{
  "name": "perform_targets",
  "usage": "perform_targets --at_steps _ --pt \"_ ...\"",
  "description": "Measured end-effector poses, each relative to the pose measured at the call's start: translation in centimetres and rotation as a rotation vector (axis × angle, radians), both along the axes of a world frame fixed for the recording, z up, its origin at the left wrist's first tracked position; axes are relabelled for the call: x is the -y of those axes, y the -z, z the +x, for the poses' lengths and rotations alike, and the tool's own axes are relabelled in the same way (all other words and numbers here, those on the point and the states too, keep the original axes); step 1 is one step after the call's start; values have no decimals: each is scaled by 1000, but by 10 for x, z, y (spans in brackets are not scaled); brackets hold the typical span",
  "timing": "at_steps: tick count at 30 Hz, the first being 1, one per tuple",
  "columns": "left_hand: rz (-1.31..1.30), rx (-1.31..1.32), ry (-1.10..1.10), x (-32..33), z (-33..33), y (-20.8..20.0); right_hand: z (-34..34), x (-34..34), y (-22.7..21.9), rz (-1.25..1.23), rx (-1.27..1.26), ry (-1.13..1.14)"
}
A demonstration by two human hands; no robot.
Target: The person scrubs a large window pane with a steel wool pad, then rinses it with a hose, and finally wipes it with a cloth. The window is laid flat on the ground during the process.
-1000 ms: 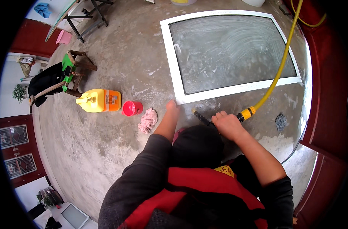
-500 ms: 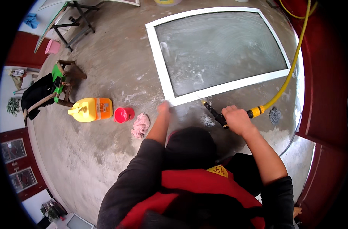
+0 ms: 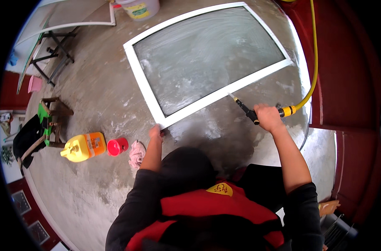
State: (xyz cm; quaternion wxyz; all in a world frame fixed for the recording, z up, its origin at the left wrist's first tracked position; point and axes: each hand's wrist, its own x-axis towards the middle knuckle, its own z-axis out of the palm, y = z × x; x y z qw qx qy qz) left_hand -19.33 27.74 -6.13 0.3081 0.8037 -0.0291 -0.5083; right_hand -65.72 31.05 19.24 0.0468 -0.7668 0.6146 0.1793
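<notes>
A white-framed window sash [image 3: 146, 90] with a wet, soapy-streaked glass pane [image 3: 207, 58] lies in front of me, low over the concrete floor. My left hand [image 3: 156, 133] has its fingers closed on the near left corner of the sash. In my right hand [image 3: 268, 117] is a black hose spray gun [image 3: 246, 111], gripped around its handle. Its nozzle points at the near rail, and a thin water jet strikes the frame there. From the gun's yellow connector, a yellow hose [image 3: 314, 50] runs off to the far right.
Left of me stand a pink cloth [image 3: 137, 154], a red cup [image 3: 117, 147] and a yellow jug [image 3: 84, 146]. Beyond them are a wooden chair [image 3: 52, 113], a pink bucket [image 3: 34, 84] and a black trestle [image 3: 52, 54]. A white bucket [image 3: 140, 9] sits far off; a red wall [image 3: 345, 83] rises right.
My view has swung, so the sash and floor items sit further left. The spray gun has moved rightward along the near rail. My left hand stays at the same corner.
</notes>
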Motion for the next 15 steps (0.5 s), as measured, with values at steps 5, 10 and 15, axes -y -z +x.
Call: perform_targets --at_steps 5,10,15 --pt "11 19 38 2 10 4 -48 6 -12 -4 -72 136" --pt "3 47 75 3 5 1 -109 3 -31 14 -147 276" --pt "-38 69 121 -1 -4 -2 -144 0 -44 -37 -207 343"
